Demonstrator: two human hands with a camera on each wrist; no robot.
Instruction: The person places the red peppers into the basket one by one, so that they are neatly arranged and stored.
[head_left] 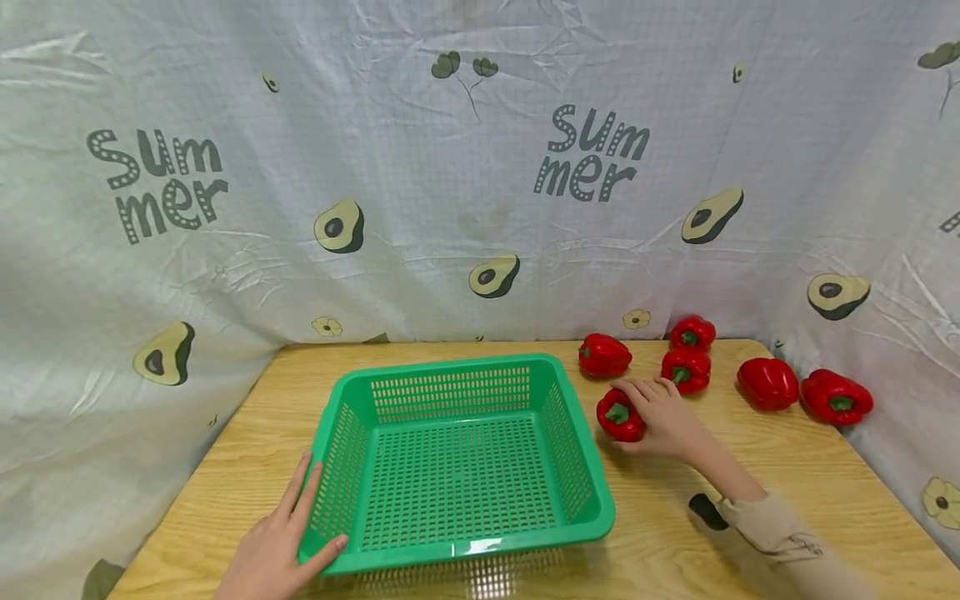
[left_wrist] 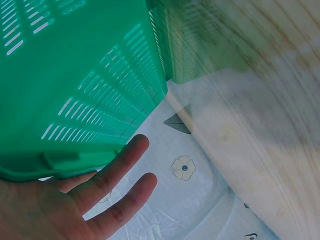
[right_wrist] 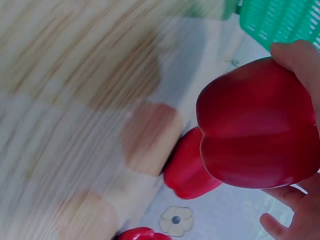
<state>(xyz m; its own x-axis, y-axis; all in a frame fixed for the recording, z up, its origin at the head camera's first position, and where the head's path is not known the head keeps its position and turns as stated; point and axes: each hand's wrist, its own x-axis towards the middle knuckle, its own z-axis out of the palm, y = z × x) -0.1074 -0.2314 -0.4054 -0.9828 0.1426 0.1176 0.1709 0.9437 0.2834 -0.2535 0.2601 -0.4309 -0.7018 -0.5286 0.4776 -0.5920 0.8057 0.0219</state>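
My right hand [head_left: 663, 417] grips a red bell pepper [head_left: 619, 417] just right of the green plastic basket [head_left: 450, 392]. The pepper's green stem points toward the basket. Seen from the right wrist, thumb and fingers wrap the pepper's [right_wrist: 257, 127] side, with the basket [right_wrist: 280, 20] beyond it. At the basket's front left corner rests my left hand [head_left: 273, 542], its thumb at the rim and its fingers straight along the outer left side. In the left wrist view those fingers [left_wrist: 120, 210] extend beside the slotted wall [left_wrist: 90, 55]. Nothing lies inside the basket.
Behind the right hand are a red pepper [head_left: 603, 356] and two more close together, one nearer [head_left: 686, 369] and one farther [head_left: 693, 333]. Another pair lies right, one pepper [head_left: 768, 383] beside another [head_left: 836, 397] at the table's right edge. A printed cloth [head_left: 420, 167] hangs behind the wooden table [head_left: 247, 450].
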